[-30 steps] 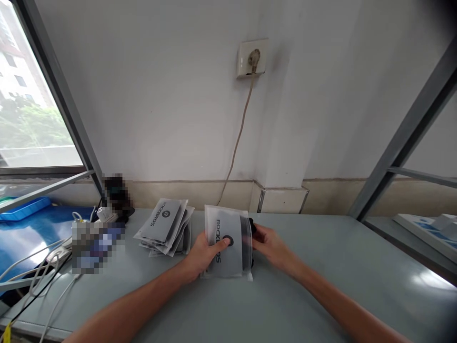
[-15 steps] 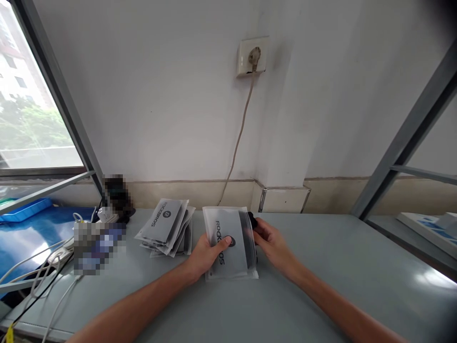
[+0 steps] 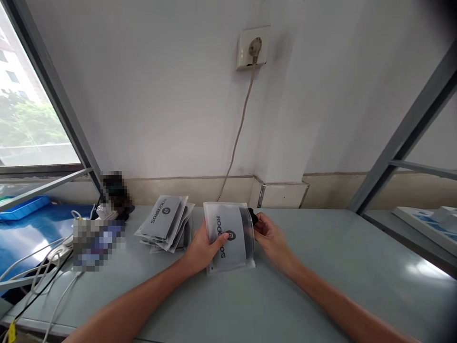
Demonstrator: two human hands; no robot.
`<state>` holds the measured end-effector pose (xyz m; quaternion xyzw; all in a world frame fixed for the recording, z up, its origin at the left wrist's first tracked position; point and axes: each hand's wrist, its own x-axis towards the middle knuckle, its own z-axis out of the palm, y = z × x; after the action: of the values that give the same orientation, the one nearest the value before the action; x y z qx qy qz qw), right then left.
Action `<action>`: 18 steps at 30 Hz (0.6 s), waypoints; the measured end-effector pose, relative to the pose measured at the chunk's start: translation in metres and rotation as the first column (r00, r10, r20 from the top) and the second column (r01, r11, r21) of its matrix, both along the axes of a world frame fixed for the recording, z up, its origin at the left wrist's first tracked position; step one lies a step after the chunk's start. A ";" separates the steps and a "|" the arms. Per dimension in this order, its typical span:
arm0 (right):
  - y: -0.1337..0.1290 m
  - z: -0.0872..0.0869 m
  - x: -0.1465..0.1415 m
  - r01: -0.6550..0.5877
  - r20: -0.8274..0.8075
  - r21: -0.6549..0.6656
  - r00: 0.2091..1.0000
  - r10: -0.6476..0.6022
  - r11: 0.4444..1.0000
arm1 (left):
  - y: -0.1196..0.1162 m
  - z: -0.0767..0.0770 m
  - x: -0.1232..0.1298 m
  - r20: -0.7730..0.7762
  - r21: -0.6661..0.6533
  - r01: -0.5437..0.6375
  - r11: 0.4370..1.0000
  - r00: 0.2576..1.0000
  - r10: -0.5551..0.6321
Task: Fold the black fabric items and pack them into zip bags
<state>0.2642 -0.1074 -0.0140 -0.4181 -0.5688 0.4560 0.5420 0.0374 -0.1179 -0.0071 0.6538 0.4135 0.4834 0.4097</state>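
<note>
One bag [image 3: 233, 252] held over the table [image 3: 285, 305], left hand [image 3: 200, 247] thumb pressed on its front, other fingers hidden, right hand [image 3: 274, 238] pinching the black bit [image 3: 253, 216] at the edge. Probably light, floppy and slippery, so I'd grip the sides; pile [image 3: 164, 214] sits farther back left

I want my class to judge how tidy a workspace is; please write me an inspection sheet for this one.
Surface: grey-green table, glossy at right.
Job's things: printed pouch in hand; overlapping pile of pouches to its left.
Clutter: blurred-out items at the table's left.
Hands: left grips the pouch; right pinches a black item at its right edge.
Cables: white and black ones tangled at left; another hangs from the wall socket.
Surroundings: window left, blue tray below.
</note>
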 end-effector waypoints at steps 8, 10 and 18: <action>-0.006 0.002 -0.002 -0.149 -0.145 -0.164 0.981 0.125 0.975 | -0.003 -0.003 -0.002 -0.126 0.059 -0.025 0.998 0.991 0.032; -0.006 0.001 -0.003 -0.117 -0.137 -0.172 0.986 0.093 0.978 | -0.002 -0.003 -0.001 -0.106 0.057 -0.026 0.998 0.994 0.032; -0.006 -0.001 -0.003 0.018 -0.094 -0.186 0.995 -0.036 0.982 | -0.002 -0.009 0.004 0.046 -0.049 0.147 0.988 0.988 -0.145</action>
<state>0.2608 -0.1130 -0.0153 -0.4518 -0.4913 0.5191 0.5338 0.0412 -0.1195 -0.0160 0.6610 0.3682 0.4549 0.4697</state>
